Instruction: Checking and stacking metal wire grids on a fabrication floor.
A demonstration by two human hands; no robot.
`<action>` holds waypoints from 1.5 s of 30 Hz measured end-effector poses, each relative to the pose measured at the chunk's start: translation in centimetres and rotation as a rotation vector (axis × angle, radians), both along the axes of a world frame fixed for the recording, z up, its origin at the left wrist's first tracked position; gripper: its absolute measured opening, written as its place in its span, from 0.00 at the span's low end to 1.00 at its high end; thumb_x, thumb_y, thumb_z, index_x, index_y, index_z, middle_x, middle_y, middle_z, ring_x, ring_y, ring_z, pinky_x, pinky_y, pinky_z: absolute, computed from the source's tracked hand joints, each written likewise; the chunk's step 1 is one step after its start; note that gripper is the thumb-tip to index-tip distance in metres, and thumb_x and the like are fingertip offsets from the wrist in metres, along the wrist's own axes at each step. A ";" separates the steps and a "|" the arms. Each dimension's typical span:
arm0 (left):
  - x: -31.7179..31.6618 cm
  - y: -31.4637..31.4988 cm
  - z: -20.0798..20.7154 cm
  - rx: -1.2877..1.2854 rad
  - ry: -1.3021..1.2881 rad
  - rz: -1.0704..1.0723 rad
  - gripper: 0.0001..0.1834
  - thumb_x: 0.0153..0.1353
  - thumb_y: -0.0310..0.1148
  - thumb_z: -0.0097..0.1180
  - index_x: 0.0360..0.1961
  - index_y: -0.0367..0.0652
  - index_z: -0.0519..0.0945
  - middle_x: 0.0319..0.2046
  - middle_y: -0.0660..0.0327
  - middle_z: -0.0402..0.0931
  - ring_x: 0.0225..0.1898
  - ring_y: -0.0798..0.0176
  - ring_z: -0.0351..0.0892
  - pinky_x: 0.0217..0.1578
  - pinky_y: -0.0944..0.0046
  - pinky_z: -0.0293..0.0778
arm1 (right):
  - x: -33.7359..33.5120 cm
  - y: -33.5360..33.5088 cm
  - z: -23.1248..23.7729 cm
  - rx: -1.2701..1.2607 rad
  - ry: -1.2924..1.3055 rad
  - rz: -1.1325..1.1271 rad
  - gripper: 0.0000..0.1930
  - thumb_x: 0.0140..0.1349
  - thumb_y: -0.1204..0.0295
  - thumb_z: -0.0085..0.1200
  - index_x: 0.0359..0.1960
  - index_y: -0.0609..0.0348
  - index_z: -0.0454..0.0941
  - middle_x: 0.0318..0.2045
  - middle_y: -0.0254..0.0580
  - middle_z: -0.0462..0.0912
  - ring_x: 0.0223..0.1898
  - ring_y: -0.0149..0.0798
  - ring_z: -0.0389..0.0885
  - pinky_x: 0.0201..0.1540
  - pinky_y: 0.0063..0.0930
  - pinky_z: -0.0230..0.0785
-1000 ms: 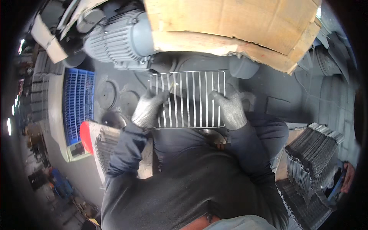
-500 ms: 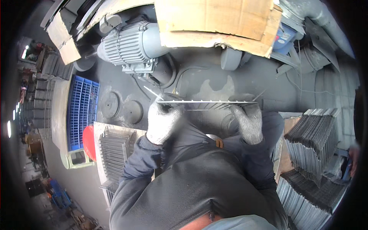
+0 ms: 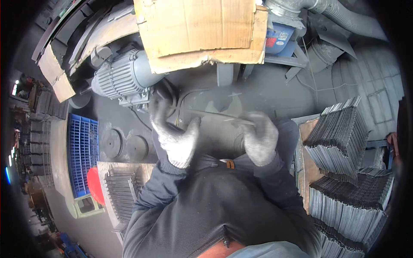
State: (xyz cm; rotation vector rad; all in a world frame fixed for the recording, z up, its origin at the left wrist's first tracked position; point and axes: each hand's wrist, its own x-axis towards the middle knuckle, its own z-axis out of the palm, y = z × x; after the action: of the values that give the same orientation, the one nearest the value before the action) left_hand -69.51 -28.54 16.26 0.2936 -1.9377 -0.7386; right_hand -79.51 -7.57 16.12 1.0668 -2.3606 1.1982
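Observation:
A thin metal panel [image 3: 215, 114], seen nearly edge-on as a dark narrow line, is in front of my body. My gloved right hand [image 3: 260, 139] is closed round its right end; that hand is smeared by motion. By the panel's left end my gloved left hand [image 3: 176, 137] is raised with thumb and fingers apart, the grey fingertips blurred. No contact shows between that hand and the panel. Both gloves are whitish with dark grey fingers.
Stacks of thin grey metal pieces [image 3: 333, 146] stand at my right. More wire-like pieces [image 3: 120, 189] lie on a board at my left, near a red round seat [image 3: 95, 185] and a blue crate [image 3: 83, 155]. Ahead are a grey motor [image 3: 122, 77] and cardboard [image 3: 198, 32].
My left hand has let go of the panel's left end and opened. The panel has tilted, its right end lower, still in my right hand. The whole view has shifted.

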 end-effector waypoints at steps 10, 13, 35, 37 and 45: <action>-0.1 3.7 -0.3 1.314 -0.165 -0.609 0.48 0.73 0.26 0.62 0.84 0.38 0.44 0.70 0.42 0.68 0.63 0.48 0.81 0.58 0.54 0.82 | -0.8 2.3 1.8 -0.983 -0.978 -0.065 0.11 0.79 0.72 0.58 0.57 0.64 0.81 0.42 0.45 0.88 0.40 0.40 0.89 0.44 0.37 0.84; -1.1 4.8 0.9 1.325 -0.051 -0.605 0.49 0.74 0.26 0.62 0.85 0.39 0.42 0.68 0.43 0.71 0.63 0.49 0.81 0.60 0.49 0.83 | -0.1 2.8 2.8 -0.980 -1.102 -0.113 0.11 0.80 0.71 0.58 0.57 0.63 0.80 0.42 0.44 0.88 0.39 0.41 0.89 0.44 0.37 0.85; -1.2 -1.3 -4.1 1.166 -0.395 -0.628 0.13 0.74 0.23 0.59 0.58 0.31 0.80 0.50 0.54 0.88 0.51 0.64 0.87 0.53 0.65 0.81 | -9.2 2.8 -2.8 -0.365 -0.883 0.038 0.13 0.68 0.78 0.65 0.53 0.65 0.82 0.43 0.39 0.89 0.43 0.31 0.84 0.51 0.33 0.79; -1.8 -1.7 -4.9 1.178 -0.391 -0.619 0.14 0.75 0.23 0.59 0.58 0.31 0.79 0.49 0.54 0.87 0.50 0.64 0.87 0.53 0.64 0.82 | -9.7 2.7 -3.5 -0.267 -0.941 0.024 0.11 0.69 0.76 0.65 0.51 0.64 0.84 0.43 0.39 0.89 0.43 0.31 0.84 0.49 0.33 0.78; -4.6 -4.7 -8.3 1.445 -0.500 -0.477 0.18 0.74 0.24 0.60 0.62 0.30 0.74 0.44 0.55 0.85 0.36 0.62 0.88 0.34 0.61 0.89 | -11.0 0.0 -7.5 -0.132 -1.064 -0.045 0.12 0.71 0.66 0.63 0.46 0.61 0.90 0.35 0.40 0.89 0.35 0.32 0.84 0.42 0.33 0.78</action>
State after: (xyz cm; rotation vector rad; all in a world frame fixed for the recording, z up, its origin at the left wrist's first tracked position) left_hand -74.12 -33.24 7.93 0.9449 -1.5399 -2.5099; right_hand -90.48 -7.59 8.58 0.3059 -2.8781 2.2513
